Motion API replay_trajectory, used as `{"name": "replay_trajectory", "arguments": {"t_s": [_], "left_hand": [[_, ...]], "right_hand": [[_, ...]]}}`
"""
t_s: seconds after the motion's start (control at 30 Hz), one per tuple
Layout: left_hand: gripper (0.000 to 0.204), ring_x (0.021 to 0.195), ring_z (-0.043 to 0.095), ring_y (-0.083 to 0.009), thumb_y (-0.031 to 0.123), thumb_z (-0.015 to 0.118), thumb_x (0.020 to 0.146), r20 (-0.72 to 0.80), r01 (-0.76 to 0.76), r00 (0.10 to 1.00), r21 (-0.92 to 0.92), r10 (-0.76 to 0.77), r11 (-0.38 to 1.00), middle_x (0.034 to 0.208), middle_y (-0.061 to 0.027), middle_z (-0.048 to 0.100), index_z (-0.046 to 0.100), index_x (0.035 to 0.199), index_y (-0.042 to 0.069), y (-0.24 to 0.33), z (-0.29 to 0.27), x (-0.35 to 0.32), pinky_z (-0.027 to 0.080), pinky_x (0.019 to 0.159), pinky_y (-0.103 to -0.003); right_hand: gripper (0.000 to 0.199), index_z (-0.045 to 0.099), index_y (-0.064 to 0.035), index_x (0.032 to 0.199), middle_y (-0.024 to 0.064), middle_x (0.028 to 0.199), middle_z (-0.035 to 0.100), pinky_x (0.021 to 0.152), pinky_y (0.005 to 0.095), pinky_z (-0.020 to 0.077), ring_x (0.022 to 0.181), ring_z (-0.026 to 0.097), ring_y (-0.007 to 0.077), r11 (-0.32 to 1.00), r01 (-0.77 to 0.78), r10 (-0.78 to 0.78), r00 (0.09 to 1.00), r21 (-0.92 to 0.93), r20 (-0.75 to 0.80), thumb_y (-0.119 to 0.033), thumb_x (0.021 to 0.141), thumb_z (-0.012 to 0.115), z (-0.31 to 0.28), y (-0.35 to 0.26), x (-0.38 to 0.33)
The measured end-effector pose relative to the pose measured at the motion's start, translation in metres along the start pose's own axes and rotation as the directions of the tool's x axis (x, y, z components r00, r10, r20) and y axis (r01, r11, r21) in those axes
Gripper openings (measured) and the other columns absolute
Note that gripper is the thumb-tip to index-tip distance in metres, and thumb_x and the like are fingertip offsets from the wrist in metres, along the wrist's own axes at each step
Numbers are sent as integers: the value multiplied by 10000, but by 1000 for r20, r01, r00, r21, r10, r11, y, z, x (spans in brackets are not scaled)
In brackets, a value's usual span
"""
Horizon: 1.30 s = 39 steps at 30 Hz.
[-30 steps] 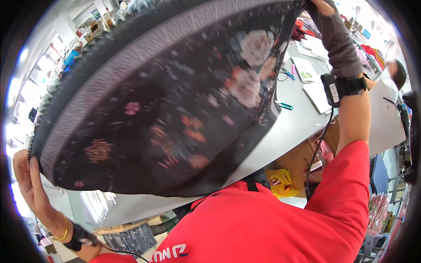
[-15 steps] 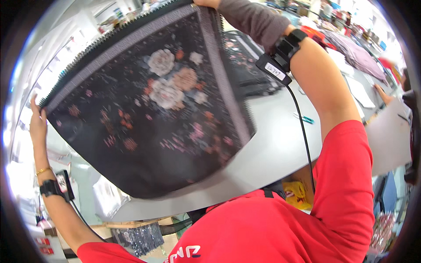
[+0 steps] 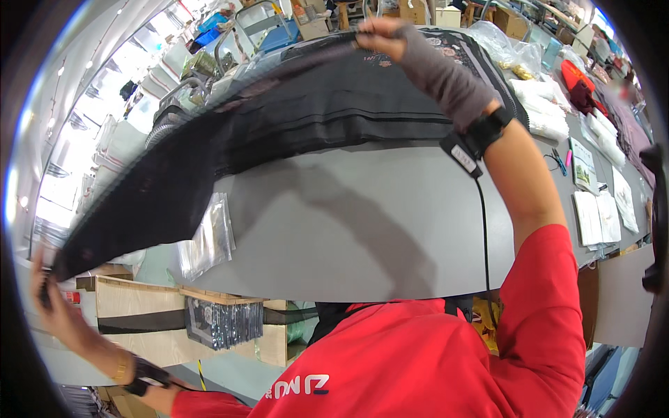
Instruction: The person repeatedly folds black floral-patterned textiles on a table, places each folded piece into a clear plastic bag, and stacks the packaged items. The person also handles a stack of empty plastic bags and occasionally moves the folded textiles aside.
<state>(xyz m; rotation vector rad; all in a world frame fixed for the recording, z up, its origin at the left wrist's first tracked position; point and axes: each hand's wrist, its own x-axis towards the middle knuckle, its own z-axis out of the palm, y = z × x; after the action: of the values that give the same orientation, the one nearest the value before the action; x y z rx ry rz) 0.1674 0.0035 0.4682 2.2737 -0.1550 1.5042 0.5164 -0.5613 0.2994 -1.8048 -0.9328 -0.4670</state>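
Note:
A black floral cloth (image 3: 150, 184) with a jagged, fringe-like edge is stretched slantwise between my raised hands. My left hand (image 3: 56, 306), low at the far left, grips one corner and is slightly blurred. At the top, beyond the table's middle, my right hand (image 3: 383, 38) pinches the other end; a grey sleeve covers that wrist. Beneath the right arm, more black cloths (image 3: 313, 115) with flower prints and pale borders lie layered on the grey table (image 3: 327, 230). Part of that pile is hidden behind the held cloth.
Clear plastic bags (image 3: 208, 240) lie at the table's left edge, above a wooden rack (image 3: 139, 296) with a row of packaged pieces (image 3: 226, 324). To the right are blue-handled snips (image 3: 559, 161), a pink marker (image 3: 568, 157) and white packets (image 3: 589, 217). A cable hangs from my right wrist.
The cloth, earlier held up with its flower print facing me, has swung into a slanted, edge-on strip. My left hand has dropped lower; the right reaches over the pile.

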Motion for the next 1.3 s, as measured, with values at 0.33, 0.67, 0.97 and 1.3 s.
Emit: {"name": "replay_trajectory", "arguments": {"t_s": [0.33,0.67,0.97,1.3], "left_hand": [[208,657,715,-269,17,785,731,741,89,501,-559,448,825,803,-117,766,792,938,36,146,140,-195,548,592,-359],[265,691,722,-251,122,853,868,889,665,218,-437,402,606,924,-141,738,713,1060,4,187,282,-267,567,652,-327],[449,1135,658,-371,-54,712,604,841,-126,519,-100,151,987,1182,-130,709,717,1045,28,1,182,-336,529,966,-469],[139,1103,678,-297,-59,558,883,670,693,600,-162,-437,703,1054,-139,710,676,956,-61,-53,94,-276,529,1022,-439]], "right_hand": [[226,743,-51,1225,69,1146,773,986,315,542,1100,682,143,821,-457,518,849,-342,108,-65,1007,687,-67,130,-182],[384,718,-5,1154,199,1069,749,892,449,565,1037,717,390,963,-269,237,790,-27,565,-270,895,819,56,-141,-257],[397,749,-82,1136,88,1019,762,811,400,535,928,706,327,883,-444,347,836,153,425,27,777,621,39,-170,-347],[120,715,24,994,110,857,709,744,300,524,802,653,150,441,-868,847,317,230,-427,-26,1042,617,36,-202,-396]]}}
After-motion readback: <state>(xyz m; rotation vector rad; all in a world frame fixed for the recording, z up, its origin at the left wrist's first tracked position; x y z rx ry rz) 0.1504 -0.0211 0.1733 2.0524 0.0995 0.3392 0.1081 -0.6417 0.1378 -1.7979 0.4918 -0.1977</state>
